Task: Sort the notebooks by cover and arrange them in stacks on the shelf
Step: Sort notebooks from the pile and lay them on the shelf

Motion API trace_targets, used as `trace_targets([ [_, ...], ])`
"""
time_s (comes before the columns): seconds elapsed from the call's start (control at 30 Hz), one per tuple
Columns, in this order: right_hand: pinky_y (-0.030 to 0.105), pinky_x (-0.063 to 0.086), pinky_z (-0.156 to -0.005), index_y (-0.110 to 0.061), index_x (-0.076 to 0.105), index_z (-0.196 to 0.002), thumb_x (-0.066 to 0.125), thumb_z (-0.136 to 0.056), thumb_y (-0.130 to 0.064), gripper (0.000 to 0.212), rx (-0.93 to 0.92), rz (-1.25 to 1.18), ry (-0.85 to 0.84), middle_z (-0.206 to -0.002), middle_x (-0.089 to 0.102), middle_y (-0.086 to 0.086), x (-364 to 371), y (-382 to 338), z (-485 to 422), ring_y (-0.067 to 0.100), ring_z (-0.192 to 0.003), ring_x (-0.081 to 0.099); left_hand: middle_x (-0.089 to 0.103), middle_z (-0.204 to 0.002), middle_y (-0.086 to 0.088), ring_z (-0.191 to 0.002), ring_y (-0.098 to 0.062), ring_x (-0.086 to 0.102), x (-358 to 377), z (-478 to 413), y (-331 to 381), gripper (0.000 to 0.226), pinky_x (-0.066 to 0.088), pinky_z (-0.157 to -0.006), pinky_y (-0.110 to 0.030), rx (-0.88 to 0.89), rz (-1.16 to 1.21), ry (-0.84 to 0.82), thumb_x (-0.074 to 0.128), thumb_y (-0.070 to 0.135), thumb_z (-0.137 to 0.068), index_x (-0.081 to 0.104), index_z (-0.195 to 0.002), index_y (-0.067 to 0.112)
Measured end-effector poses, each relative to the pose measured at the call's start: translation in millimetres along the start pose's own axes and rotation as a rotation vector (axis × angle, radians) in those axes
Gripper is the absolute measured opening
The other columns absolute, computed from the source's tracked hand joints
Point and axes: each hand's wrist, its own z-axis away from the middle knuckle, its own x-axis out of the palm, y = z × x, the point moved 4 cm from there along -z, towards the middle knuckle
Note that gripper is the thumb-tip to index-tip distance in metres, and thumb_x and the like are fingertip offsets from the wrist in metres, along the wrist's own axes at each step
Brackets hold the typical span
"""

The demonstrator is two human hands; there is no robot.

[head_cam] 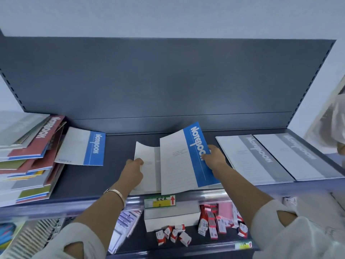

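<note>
Mid-shelf (97, 176), the right hand (214, 157) pinches a blue-banded notebook (186, 157) by its right edge — the left hand (133, 171) grips a grey-banded notebook (147, 165) just left of it

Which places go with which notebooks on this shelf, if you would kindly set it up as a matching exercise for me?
Things:
1. raised blue notebook
2. pale notebook
3. second blue notebook
4. two grey notebooks

Places:
A. flat, side by side, at the right end of the shelf
B. gripped by the left hand
C. propped against the mixed pile on the left
D. pinched by the right hand

Pairs: 1-D, 2-B, 3-C, 4-A.
</note>
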Motion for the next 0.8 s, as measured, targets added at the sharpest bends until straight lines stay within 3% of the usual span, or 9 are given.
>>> trace_targets([
  [0.1, 0.036, 0.05, -0.079, -0.011, 0.051, -0.124, 0.051, -0.096, -0.014, 0.028, 0.002, 0.023, 0.011, -0.117, 0.062, 0.012, -1, -1, 0, 0.025, -0.092, 0.058, 0.037, -0.131, -0.016, -0.101, -0.03, 0.055, 5, -2, -1, 0.04, 0.045, -0.083, -0.025, 0.01, -0.041, -0.049, 0.047, 0.006, -0.094, 0.043, -0.133, 0.015],
  [0.2, 0.033, 0.045, -0.074, -0.01, 0.051, -0.125, 0.051, -0.096, -0.015, 0.029, -0.015, 0.062, 0.025, -0.118, 0.062, 0.011, -1, -4, 0, 0.021, -0.089, 0.055, 0.036, -0.129, -0.012, -0.11, -0.031, 0.05, 7, -2, -1, 0.037, 0.049, -0.093, -0.034, 0.005, -0.122, -0.054, 0.049, 0.013, -0.094, 0.044, -0.13, 0.017],
  [0.3, 0.032, 0.044, -0.072, -0.009, 0.051, -0.121, 0.052, -0.096, -0.018, 0.027, -0.033, 0.114, 0.028, -0.117, 0.063, 0.012, 0, -7, 1, 0.021, -0.088, 0.056, 0.033, -0.132, -0.011, -0.122, -0.032, 0.037, 5, 0, 1, 0.036, 0.044, -0.099, -0.04, 0.008, -0.31, -0.032, 0.047, 0.018, -0.094, 0.042, -0.13, 0.016],
  [0.43, 0.034, 0.047, -0.074, -0.01, 0.051, -0.119, 0.052, -0.096, -0.021, 0.025, -0.041, 0.156, 0.032, -0.116, 0.063, 0.011, -1, -6, 2, 0.022, -0.091, 0.059, 0.035, -0.137, -0.01, -0.126, -0.032, 0.034, 0, -3, 8, 0.039, 0.036, -0.104, -0.042, 0.073, -0.491, -0.02, 0.047, 0.022, -0.093, 0.042, -0.132, 0.018],
  [0.57, 0.032, 0.044, -0.073, -0.011, 0.052, -0.122, 0.053, -0.096, -0.02, 0.027, -0.052, 0.095, 0.032, -0.118, 0.063, 0.01, -8, -5, 1, 0.02, -0.09, 0.057, 0.045, -0.136, -0.004, -0.127, -0.027, 0.038, -2, -6, 33, 0.034, 0.032, -0.106, -0.042, 0.231, -0.449, 0.035, 0.049, 0.025, -0.094, 0.048, -0.128, 0.025],
  [0.8, 0.038, 0.049, -0.081, -0.014, 0.05, -0.126, 0.05, -0.097, -0.017, 0.029, -0.033, 0.005, 0.109, -0.119, 0.063, 0.011, -72, 9, -21, 0.029, -0.102, 0.061, 0.053, -0.128, 0.0, -0.12, -0.024, 0.044, 19, -13, 107, 0.029, 0.037, -0.098, -0.035, 0.379, -0.339, 0.075, 0.048, 0.028, -0.094, 0.053, -0.123, 0.026],
])
